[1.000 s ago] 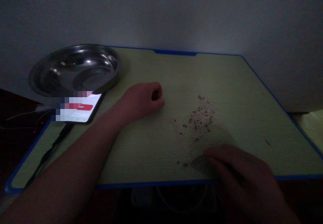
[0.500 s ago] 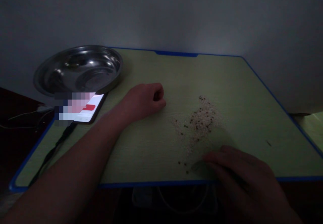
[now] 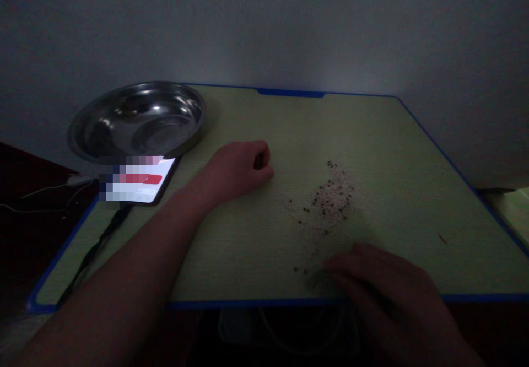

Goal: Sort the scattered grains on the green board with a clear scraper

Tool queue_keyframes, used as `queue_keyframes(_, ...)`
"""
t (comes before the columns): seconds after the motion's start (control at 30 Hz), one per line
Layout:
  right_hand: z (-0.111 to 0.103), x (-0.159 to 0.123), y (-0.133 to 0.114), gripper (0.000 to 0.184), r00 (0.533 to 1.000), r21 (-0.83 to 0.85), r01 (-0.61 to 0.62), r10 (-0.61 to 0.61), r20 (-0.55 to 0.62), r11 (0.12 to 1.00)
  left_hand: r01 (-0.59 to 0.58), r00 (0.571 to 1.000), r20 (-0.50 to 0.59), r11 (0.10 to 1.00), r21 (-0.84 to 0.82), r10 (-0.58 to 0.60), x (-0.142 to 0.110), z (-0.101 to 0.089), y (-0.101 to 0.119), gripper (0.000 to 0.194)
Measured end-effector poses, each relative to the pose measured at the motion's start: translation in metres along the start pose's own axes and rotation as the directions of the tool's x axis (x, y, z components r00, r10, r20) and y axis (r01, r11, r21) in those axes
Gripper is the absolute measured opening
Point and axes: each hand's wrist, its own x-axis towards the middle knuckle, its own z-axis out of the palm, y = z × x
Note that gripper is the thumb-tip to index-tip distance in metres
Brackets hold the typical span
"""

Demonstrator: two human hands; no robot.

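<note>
A loose patch of tiny pale grains (image 3: 330,196) mixed with small dark round seeds (image 3: 325,232) is spread over the light green tabletop (image 3: 248,251). Left of the patch my left hand (image 3: 242,168) rests on the table, curled into a loose fist with a dark hollow and nothing visible in it. At the near edge, my right hand (image 3: 384,284) has thumb and fingers pinched together. A faint, greyish, blurred thing (image 3: 316,279) shows at its fingertips, close to a few stray dark seeds (image 3: 300,270); I cannot make out its kind.
A wide steel basin (image 3: 140,119) stands at the back left. In front of it lies a lit phone (image 3: 155,182), partly blurred out, with a dark strap (image 3: 97,248) beside it. A small dark sliver (image 3: 442,238) lies at right. The table has a blue rim (image 3: 256,303).
My right hand has moved slightly left, and its fingertips now cover one stray seed. My left hand keeps its place and shape. The whole view has shifted a little.
</note>
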Motion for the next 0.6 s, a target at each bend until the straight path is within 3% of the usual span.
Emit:
queue_keyframes(0.17, 0.004, 0.001, 0.002, 0.017, 0.999, -0.050, 0.023, -0.025, -0.036, 0.998, -0.006, 1.000, -0.011, 1.000, 0.002, 0.006, 0.000, 0.001, 0.000, 0.008)
queue_keyframes(0.37, -0.006, -0.002, 0.011, 0.014, 0.997, -0.129, -0.029, 0.020, -0.070, 0.991, -0.009, 1.000, -0.004, 1.000, 0.003, 0.009, 0.001, 0.001, 0.000, 0.008)
queue_keyframes(0.6, -0.001, 0.008, 0.004, 0.016, 0.999, -0.066, -0.006, 0.004, -0.040, 0.998, -0.020, 1.000, 0.000, 1.000, 0.003, 0.020, -0.001, 0.000, 0.000, 0.008)
